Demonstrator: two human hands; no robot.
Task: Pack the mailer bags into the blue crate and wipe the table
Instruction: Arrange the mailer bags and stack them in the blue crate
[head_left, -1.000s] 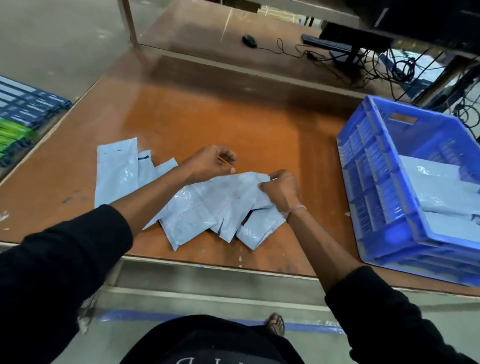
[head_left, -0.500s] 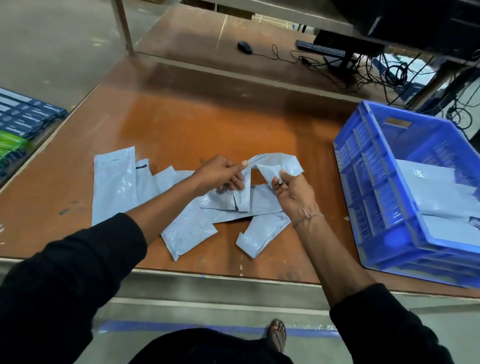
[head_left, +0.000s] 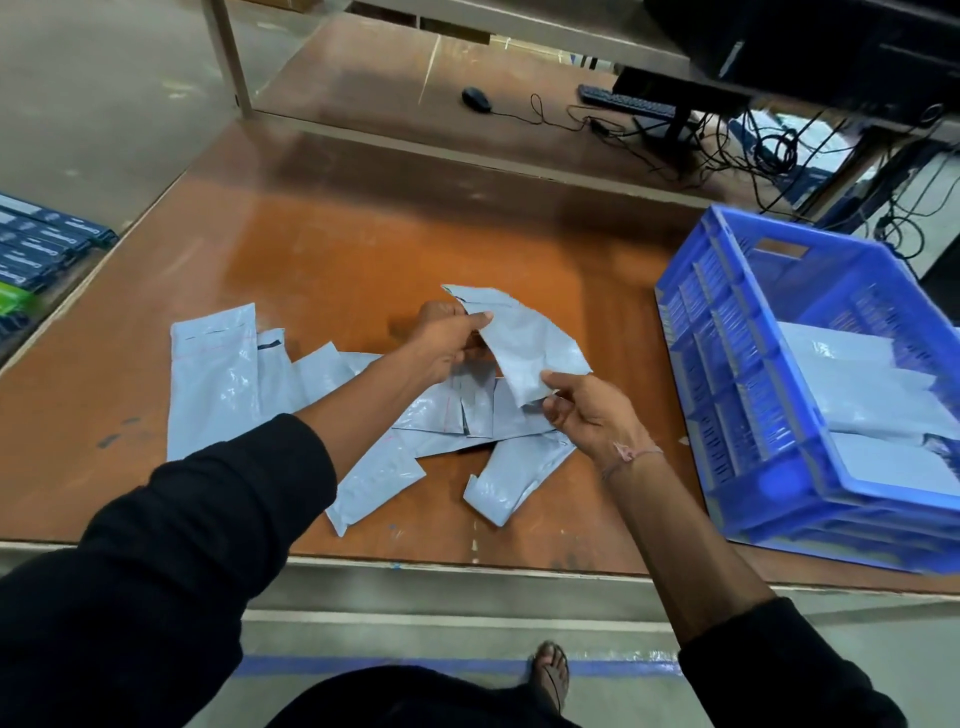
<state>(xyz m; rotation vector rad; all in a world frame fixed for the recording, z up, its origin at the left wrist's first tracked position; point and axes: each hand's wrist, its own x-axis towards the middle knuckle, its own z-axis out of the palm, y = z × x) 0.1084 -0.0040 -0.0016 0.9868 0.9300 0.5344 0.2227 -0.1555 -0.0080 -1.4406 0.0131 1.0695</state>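
Risk: slippery bag (head_left: 524, 343) we pinch in both hands, left (head_left: 447, 340) and right (head_left: 587, 415), above table (head_left: 363, 234) pile (head_left: 441, 415) | may slip, miss crate (head_left: 737, 415)

mailer bags (head_left: 363, 415) on table (head_left: 363, 234), crate (head_left: 727, 364) right

Blue crate (head_left: 737, 364) cut off right; lower mailer bags (head_left: 467, 410) overlapped — count unclear.
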